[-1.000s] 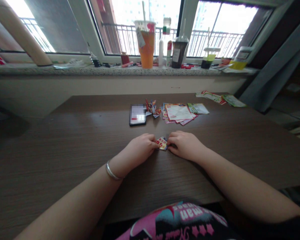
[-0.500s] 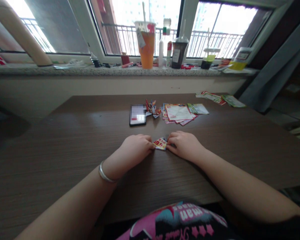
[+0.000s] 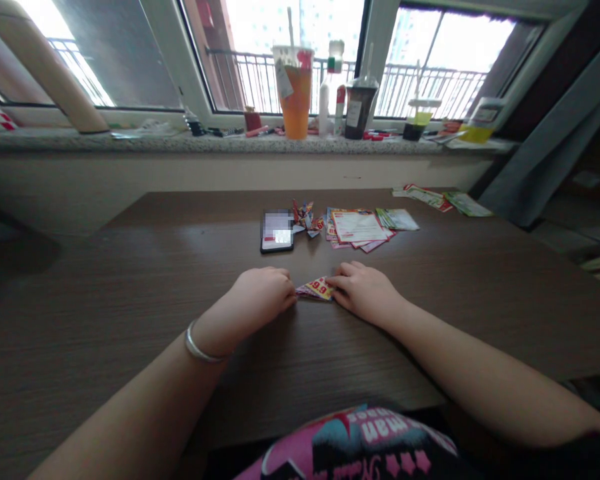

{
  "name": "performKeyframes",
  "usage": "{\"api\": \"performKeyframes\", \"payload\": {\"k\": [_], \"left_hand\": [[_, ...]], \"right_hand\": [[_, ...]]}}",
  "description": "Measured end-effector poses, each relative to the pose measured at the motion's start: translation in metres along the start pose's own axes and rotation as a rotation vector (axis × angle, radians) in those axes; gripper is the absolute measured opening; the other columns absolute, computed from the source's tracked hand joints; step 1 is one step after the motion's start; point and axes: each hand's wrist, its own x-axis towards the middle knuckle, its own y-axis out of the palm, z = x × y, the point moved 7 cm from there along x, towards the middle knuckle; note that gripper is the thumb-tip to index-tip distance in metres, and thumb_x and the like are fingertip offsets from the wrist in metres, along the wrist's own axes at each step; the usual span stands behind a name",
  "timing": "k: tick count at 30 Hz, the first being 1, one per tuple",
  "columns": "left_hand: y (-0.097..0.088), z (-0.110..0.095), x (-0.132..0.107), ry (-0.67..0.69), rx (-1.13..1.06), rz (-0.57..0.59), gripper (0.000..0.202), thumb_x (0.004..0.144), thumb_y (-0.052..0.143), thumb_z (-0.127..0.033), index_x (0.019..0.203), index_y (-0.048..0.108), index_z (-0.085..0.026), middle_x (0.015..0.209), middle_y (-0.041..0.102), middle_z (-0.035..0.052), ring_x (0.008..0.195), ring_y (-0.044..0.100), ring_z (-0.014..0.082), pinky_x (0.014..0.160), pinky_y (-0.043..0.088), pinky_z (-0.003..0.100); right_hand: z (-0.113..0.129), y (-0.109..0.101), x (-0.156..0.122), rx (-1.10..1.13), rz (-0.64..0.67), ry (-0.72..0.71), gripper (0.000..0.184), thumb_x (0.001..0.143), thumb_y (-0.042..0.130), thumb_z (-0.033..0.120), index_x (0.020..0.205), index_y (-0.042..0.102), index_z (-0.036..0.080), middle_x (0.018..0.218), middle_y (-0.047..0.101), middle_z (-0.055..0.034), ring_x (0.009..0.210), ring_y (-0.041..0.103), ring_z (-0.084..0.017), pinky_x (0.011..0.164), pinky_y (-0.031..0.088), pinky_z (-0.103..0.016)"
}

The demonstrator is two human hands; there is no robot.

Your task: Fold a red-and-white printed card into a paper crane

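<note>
A small folded piece of printed paper (image 3: 315, 289), red, yellow and white, lies on the dark wooden table (image 3: 130, 280) between my two hands. My left hand (image 3: 260, 297) is curled, its fingertips pinching the paper's left end. My right hand (image 3: 363, 290) is curled too, pressing on the paper's right end. A silver bangle (image 3: 197, 347) sits on my left wrist.
Behind the hands lie a phone (image 3: 277, 231), several small folded paper figures (image 3: 306, 217) and a stack of printed leaflets (image 3: 357, 228). More leaflets (image 3: 440, 197) lie at the far right. The windowsill (image 3: 130, 141) holds an orange drink cup (image 3: 294, 90), bottles and a dark cup (image 3: 357, 107).
My left hand has drawn to the left, and the paper between the hands now shows longer and flatter. My right hand has barely shifted.
</note>
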Motion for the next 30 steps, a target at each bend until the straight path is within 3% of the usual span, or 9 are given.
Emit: {"api": "performKeyframes", "payload": {"k": [4,8,11,15,23,30], "left_hand": [[0.006,0.005,0.005,0.076,-0.075,-0.016,0.022,0.086,0.053,-0.031,0.082,0.072,-0.021,0.088,0.067,0.0060,0.079,0.063,0.0195,0.073,0.047,0.029],[0.009,0.016,0.008,0.048,-0.128,-0.050,0.015,0.081,0.060,-0.031,0.085,0.069,-0.020,0.091,0.066,0.0059,0.084,0.061,0.0207,0.077,0.047,0.030],[0.009,0.019,0.008,0.033,-0.171,-0.102,0.024,0.078,0.065,-0.033,0.097,0.065,-0.018,0.097,0.066,0.0073,0.091,0.060,0.0231,0.081,0.047,0.033],[0.009,0.011,0.008,0.094,-0.212,-0.163,0.035,0.081,0.064,-0.033,0.114,0.062,-0.023,0.107,0.064,0.0070,0.101,0.057,0.0238,0.087,0.046,0.034],[0.012,-0.008,0.010,0.168,-0.232,-0.230,0.022,0.084,0.061,-0.032,0.103,0.066,-0.024,0.105,0.062,0.0050,0.096,0.058,0.0211,0.085,0.047,0.033],[0.007,-0.003,0.011,0.105,-0.483,-0.308,0.024,0.080,0.065,-0.035,0.100,0.066,-0.021,0.101,0.065,0.0048,0.094,0.060,0.0199,0.084,0.048,0.031]], "right_hand": [[0.000,0.000,0.001,0.053,-0.022,-0.027,0.033,0.093,0.046,0.044,0.105,0.070,0.024,0.105,0.064,-0.0064,0.097,0.056,-0.022,0.080,0.043,-0.033],[0.001,0.000,0.001,0.067,-0.014,-0.047,0.040,0.086,0.055,0.053,0.107,0.070,0.022,0.108,0.064,-0.0075,0.098,0.056,-0.025,0.081,0.044,-0.035],[0.001,-0.001,0.001,0.064,-0.009,-0.053,0.044,0.082,0.059,0.056,0.108,0.069,0.022,0.108,0.065,-0.0077,0.097,0.056,-0.025,0.079,0.044,-0.035],[0.001,-0.001,0.002,0.051,-0.008,-0.056,0.040,0.084,0.057,0.052,0.108,0.069,0.022,0.107,0.065,-0.0079,0.097,0.057,-0.024,0.079,0.044,-0.034],[0.006,-0.002,0.001,-0.020,-0.018,-0.080,0.031,0.092,0.045,0.035,0.096,0.071,0.018,0.095,0.071,-0.0087,0.090,0.062,-0.021,0.074,0.041,-0.029],[-0.010,-0.004,0.001,0.107,-0.089,0.113,0.028,0.091,0.045,0.032,0.093,0.072,0.022,0.087,0.074,-0.0050,0.077,0.066,-0.018,0.065,0.039,-0.026]]}}
